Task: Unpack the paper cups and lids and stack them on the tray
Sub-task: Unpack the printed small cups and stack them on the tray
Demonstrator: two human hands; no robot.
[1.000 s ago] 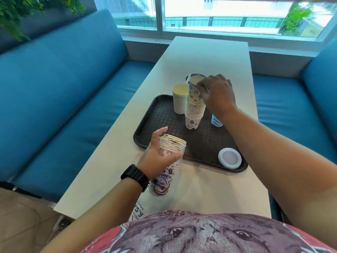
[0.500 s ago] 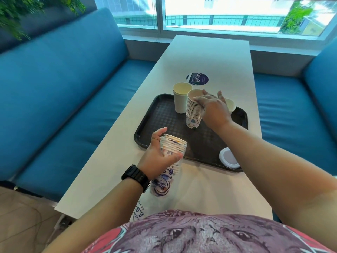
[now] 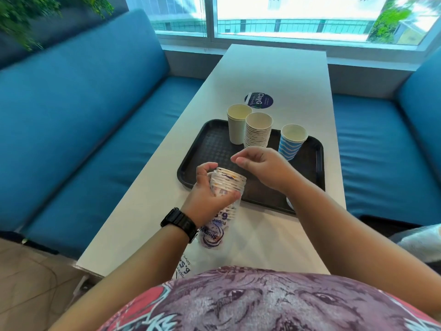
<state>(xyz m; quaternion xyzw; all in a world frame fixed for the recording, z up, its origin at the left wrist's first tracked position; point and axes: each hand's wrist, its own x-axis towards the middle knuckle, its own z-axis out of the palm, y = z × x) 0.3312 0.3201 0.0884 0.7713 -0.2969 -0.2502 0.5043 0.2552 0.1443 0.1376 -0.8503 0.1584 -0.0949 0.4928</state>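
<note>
Right now my left hand point(image 3: 210, 194) is wrapped round the clear plastic sleeve of nested paper cups point(image 3: 226, 187), tilting its open end toward the black plastic tray point(image 3: 210, 149) so the next cup comes out easily. My right hand point(image 3: 260, 168) hovers just above that opening, fingers loosely curled and holding nothing. On the tray stand a plain cream cup point(image 3: 237, 124), a tall stack of patterned cups point(image 3: 257, 130) and a blue striped cup point(image 3: 292, 142), grouped at the far side, I judge to leave room.
</note>
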